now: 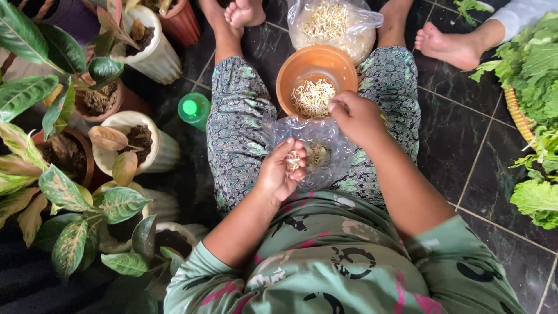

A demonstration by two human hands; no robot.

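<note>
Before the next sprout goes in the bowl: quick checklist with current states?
1. Left hand holds a small bunch of bean sprouts: ok.
2. Right hand is over the near rim of the orange bowl, fingertips pinched: ok; what it pinches, cannot tell.
3. Orange bowl sits upright between the legs, sprouts in it, room left: ok.
4. Clear plastic bag lies open on the lap under both hands, with scraps inside: ok.
5. Large bag of sprouts behind the bowl is open: ok.
6. Green-capped bottle stands apart from the bowl: ok.
</note>
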